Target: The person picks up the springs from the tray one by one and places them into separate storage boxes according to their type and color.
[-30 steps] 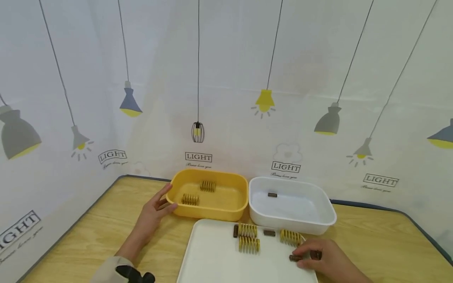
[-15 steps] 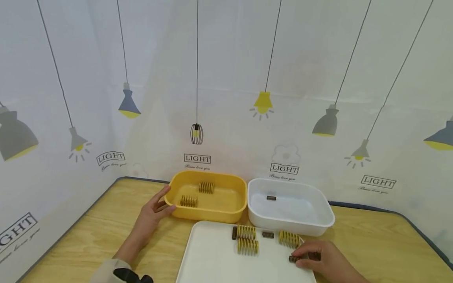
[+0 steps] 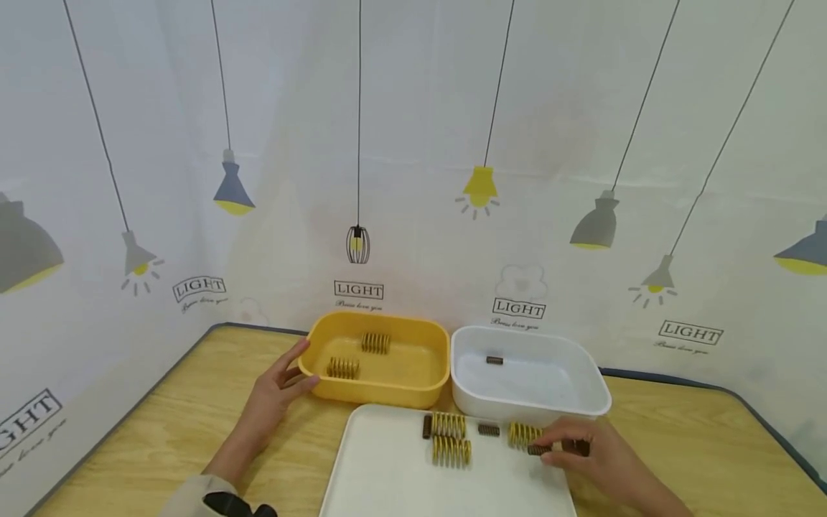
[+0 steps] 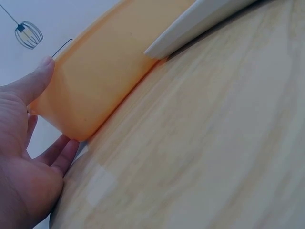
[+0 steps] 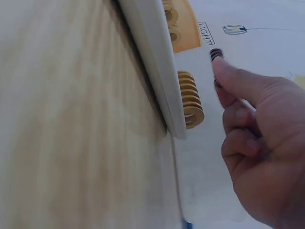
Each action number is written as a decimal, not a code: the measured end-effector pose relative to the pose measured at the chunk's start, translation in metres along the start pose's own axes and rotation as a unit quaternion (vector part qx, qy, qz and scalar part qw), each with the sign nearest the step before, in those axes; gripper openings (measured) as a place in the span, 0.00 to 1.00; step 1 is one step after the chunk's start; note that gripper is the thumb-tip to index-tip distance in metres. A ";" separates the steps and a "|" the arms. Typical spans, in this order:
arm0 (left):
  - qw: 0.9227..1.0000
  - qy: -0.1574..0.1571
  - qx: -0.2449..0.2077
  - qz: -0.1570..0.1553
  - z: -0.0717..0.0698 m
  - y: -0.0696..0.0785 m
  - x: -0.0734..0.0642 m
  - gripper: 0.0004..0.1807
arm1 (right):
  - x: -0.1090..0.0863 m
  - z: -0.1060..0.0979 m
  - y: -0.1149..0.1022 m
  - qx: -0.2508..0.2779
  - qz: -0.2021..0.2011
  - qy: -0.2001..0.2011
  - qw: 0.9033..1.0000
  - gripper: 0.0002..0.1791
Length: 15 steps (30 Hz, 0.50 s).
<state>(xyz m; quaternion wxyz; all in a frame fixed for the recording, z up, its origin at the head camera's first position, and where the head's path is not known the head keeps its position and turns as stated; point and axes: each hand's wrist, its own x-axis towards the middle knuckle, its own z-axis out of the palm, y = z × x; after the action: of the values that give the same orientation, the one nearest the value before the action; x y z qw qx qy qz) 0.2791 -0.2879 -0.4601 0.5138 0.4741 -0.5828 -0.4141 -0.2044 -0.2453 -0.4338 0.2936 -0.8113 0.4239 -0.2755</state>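
Brown and small, the spring [image 3: 538, 450] is clamped between thumb and fingers of the right hand [image 3: 597, 456], near the far right corner of the tray [image 3: 452, 495]. Sorting seems under way: this is likely the pick-up, and next calls for carrying it to the white bin [image 3: 510, 404]. The left hand [image 3: 270, 398], fingers apart, touches the yellow bin [image 3: 381, 394] at its left end.

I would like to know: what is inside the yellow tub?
A gold spring and, nearer the front, a second gold spring. The tub's near wall hides anything right behind it.
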 end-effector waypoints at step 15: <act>1.000 -0.001 -0.006 -0.002 -0.001 -0.001 0.001 0.35 | 0.029 -0.024 -0.027 0.014 -0.047 0.046 0.998 0.09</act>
<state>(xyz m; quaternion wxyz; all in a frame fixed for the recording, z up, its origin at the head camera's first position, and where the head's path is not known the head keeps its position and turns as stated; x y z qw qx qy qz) 0.2802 -0.2887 -0.4611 0.5151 0.4719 -0.5798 -0.4193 -0.1927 -0.2630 -0.3928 0.2720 -0.8127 0.3941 -0.3320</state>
